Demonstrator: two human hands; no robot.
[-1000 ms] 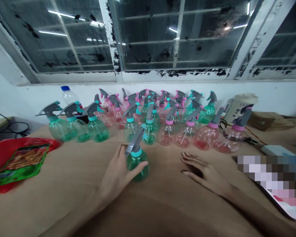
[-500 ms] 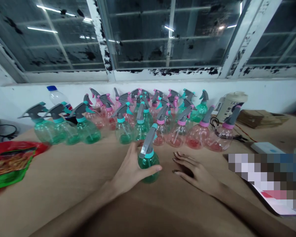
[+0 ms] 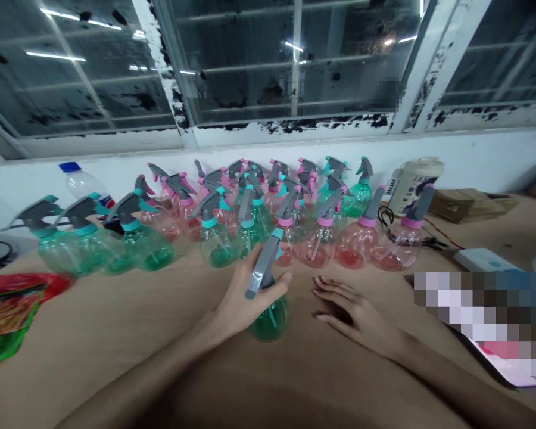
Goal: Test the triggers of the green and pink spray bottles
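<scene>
Head view: our left hand (image 3: pixel 238 302) grasps a green trigger spray bottle (image 3: pixel 273 322) about its upper part, the thumb crossing the near side; we see it in front of rows of green and pink spray bottles (image 3: pixel 316 253). Our right hand (image 3: pixel 354 310) lies on the table (image 3: pixel 116 322) beside it, fingers released, slightly spread.

Well to the left of the left fingers (image 3: pixel 250 260), I saw a red-and-green packet (image 3: pixel 4 322) on the brown table (image 3: pixel 116 351), with a blue-capped clear bottle (image 3: pixel 81 182) farther beyond. Past the right fingers (image 3: pixel 339 300), off to the right, were a pale printed canister (image 3: pixel 414 187), brown cardboard (image 3: pixel 471 204) and, nearer, a white box (image 3: pixel 486 260). A grimy window (image 3: pixel 250 71) spread far beyond all the fingers.
</scene>
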